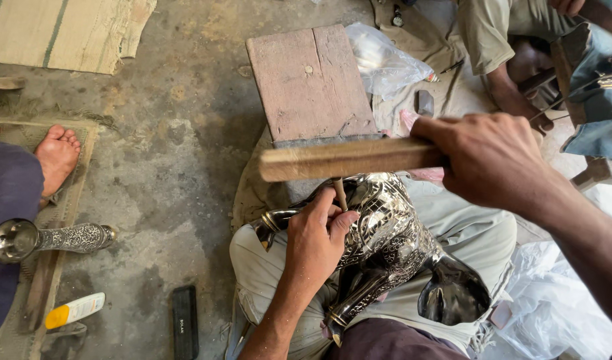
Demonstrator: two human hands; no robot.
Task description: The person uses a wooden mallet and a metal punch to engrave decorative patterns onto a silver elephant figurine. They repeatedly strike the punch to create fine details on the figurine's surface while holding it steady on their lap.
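I read this as the chasing step on the silver-coloured metal vessel [386, 247] lying across my lap: my left hand [312, 243] pinches a thin punch [340, 193] upright against its patterned surface, while my right hand [492, 160] is closed around a flat wooden mallet [339, 160] held level just over the punch head. The next move, as I judge it, calls for a short, square tap without letting the tip skate. I cannot see the punch tip behind my fingers, the vessel's far end is cut off, and the person seated ahead shows only in part.
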